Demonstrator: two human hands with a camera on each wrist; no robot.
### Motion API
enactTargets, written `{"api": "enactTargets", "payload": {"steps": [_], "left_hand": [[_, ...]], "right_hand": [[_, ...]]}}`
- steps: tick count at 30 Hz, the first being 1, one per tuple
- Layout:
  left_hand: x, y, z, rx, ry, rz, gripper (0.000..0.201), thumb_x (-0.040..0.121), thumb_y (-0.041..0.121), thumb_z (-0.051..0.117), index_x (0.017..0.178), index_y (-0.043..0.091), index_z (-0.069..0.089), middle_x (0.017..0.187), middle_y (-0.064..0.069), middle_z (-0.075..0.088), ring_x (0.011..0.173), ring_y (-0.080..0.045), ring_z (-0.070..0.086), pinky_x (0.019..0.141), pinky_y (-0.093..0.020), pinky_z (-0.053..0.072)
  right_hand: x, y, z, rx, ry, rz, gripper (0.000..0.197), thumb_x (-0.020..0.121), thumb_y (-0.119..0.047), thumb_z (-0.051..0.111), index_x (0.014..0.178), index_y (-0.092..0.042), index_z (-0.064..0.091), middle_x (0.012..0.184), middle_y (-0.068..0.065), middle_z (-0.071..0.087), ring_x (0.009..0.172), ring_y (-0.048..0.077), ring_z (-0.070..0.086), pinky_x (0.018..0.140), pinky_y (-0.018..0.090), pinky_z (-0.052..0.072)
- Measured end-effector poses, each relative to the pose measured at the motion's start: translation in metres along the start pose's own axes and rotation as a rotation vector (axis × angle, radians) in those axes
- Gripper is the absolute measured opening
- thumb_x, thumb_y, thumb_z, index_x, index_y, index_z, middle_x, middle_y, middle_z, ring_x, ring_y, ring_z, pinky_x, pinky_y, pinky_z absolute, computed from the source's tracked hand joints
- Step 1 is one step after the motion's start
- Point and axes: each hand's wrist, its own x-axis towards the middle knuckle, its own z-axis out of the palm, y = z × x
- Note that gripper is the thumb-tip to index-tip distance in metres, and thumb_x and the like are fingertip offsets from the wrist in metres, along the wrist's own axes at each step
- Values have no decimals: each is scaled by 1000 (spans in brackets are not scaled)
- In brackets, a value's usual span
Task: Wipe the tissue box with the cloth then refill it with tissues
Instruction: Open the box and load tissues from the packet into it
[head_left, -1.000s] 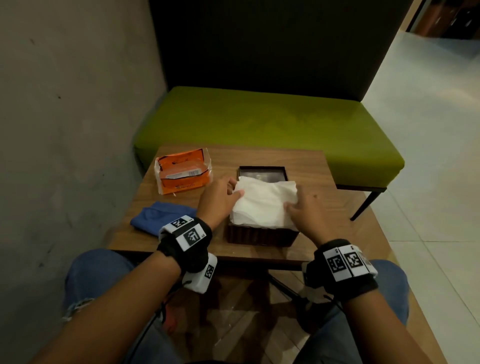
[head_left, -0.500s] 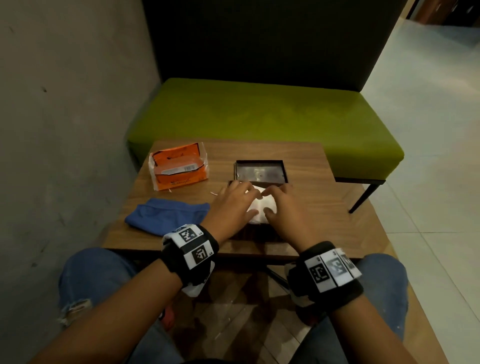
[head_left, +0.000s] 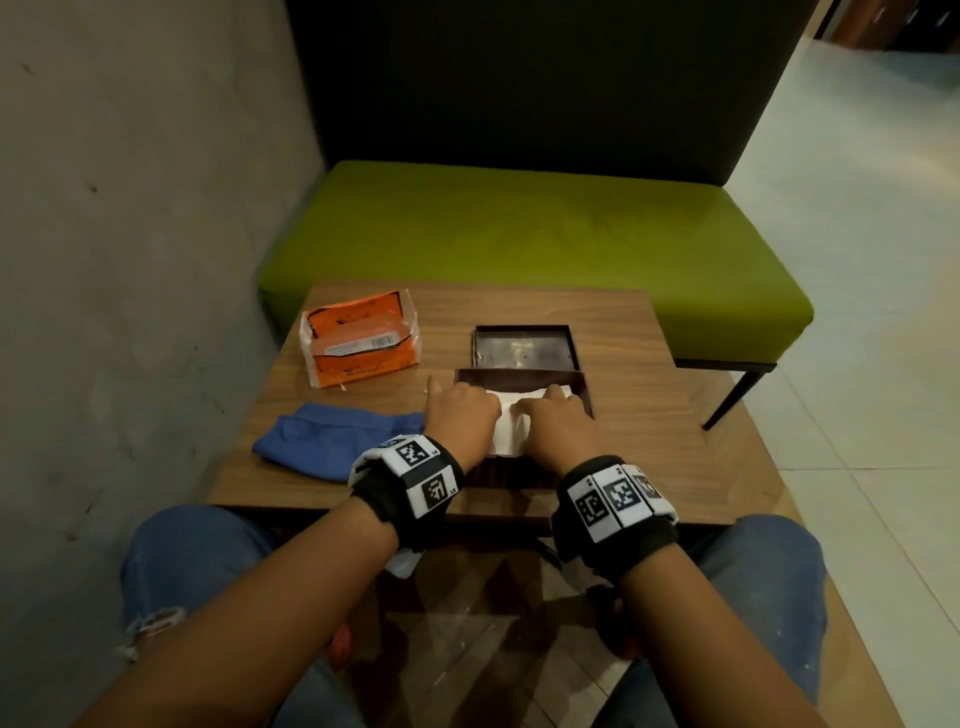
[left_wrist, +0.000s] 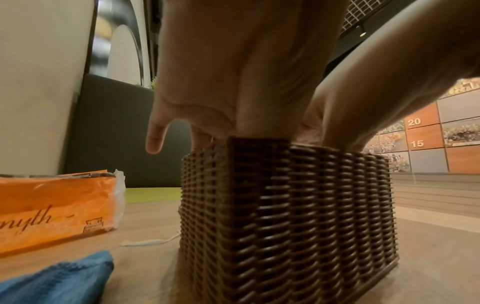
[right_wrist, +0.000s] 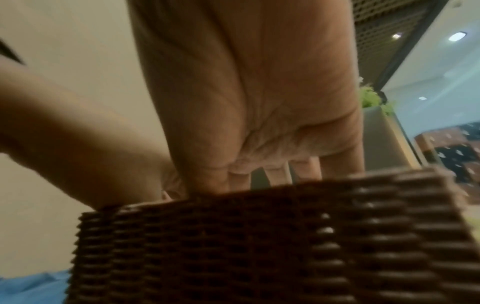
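Observation:
A brown woven tissue box (head_left: 585, 391) stands open near the table's front edge. A white stack of tissues (head_left: 511, 422) lies inside it. My left hand (head_left: 461, 413) and right hand (head_left: 562, 425) both press down on the tissues with straight fingers reaching into the box. In the left wrist view the left hand's (left_wrist: 233, 72) thumb hangs outside the box (left_wrist: 285, 205). The right wrist view shows the right hand's fingers (right_wrist: 275, 172) going down behind the box wall (right_wrist: 259, 246). The blue cloth (head_left: 332, 436) lies left of the box.
The box's dark lid (head_left: 524, 347) lies flat just behind the box. An opened orange tissue pack (head_left: 361, 345) sits at the table's back left. A green bench (head_left: 519, 228) stands beyond the wooden table (head_left: 649, 415), and a concrete wall runs along the left.
The tissue stack, which sat high on the box held at its sides, has gone down inside. Both hands moved from its sides to its top.

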Motion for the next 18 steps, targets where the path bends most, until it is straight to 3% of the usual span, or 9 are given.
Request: {"api": "enactTargets", "payload": {"steps": [2, 4, 6, 8, 9, 12, 13, 15, 18], "left_hand": [[-1, 0, -3, -17, 29, 12, 15, 88, 24, 58, 103, 22, 62, 109, 0, 62, 109, -22, 52, 100, -48, 27], [-4, -6, -4, -106, 30, 48, 16, 88, 24, 54, 102, 22, 62, 113, 2, 60, 114, -20, 48, 104, -49, 25], [-8, -21, -1, -262, 47, 151, 18, 87, 23, 56, 103, 25, 64, 117, 5, 59, 115, -18, 46, 104, -47, 28], [-10, -40, 6, -557, 163, 268, 19, 85, 20, 59, 100, 24, 69, 110, 4, 64, 108, -15, 50, 96, -39, 37], [-11, -49, 7, -745, 270, 262, 18, 86, 16, 59, 98, 21, 70, 104, 4, 66, 102, -13, 54, 90, -32, 40], [-1, -72, 9, -1091, 486, -1, 25, 88, -2, 51, 99, 13, 68, 95, 1, 65, 89, -7, 58, 75, -10, 41], [7, -78, 11, -1097, 467, -57, 28, 88, -5, 49, 103, 12, 66, 93, -2, 64, 86, -9, 58, 72, -11, 42], [24, -86, 17, -1011, 296, -62, 33, 88, -4, 48, 112, 14, 62, 90, -5, 61, 83, -17, 57, 70, -22, 45], [45, -78, 18, -784, 41, 103, 46, 89, -3, 49, 130, 18, 52, 96, -6, 58, 84, -19, 55, 72, -21, 44]], "right_hand": [[-6, -7, 3, -47, 58, -39, 39, 97, -25, 46, 136, -25, 49, 143, 10, 36, 134, 31, 31, 103, 46, 39], [-12, -10, 9, -14, 63, -119, 47, 100, -39, 38, 146, -28, 35, 154, 11, 27, 144, 31, 19, 112, 52, 26], [-15, -7, 13, 23, -47, -133, 58, 100, -54, 25, 153, -34, 12, 162, 7, 9, 150, 28, -1, 118, 54, 7], [-15, -1, 12, -19, -149, -103, 66, 95, -65, 17, 152, -39, 0, 163, 4, -5, 149, 30, -11, 117, 55, -1], [-15, 3, 12, -50, -178, -99, 68, 92, -69, 16, 152, -42, -2, 163, 3, -9, 148, 32, -13, 116, 55, -3], [-17, 9, 11, -81, -217, -111, 69, 86, -77, 19, 147, -54, -4, 161, 5, -18, 145, 41, -19, 116, 59, -5], [-18, 10, 11, -85, -232, -115, 69, 84, -78, 21, 145, -57, -5, 160, 6, -21, 144, 43, -21, 115, 60, -5], [-17, 12, 10, -99, -268, -118, 73, 81, -82, 23, 144, -59, -4, 159, 8, -24, 142, 45, -23, 115, 61, -7], [-13, 13, 9, -124, -301, -126, 79, 76, -86, 26, 144, -59, -3, 158, 9, -25, 141, 47, -24, 114, 64, -8]]}}
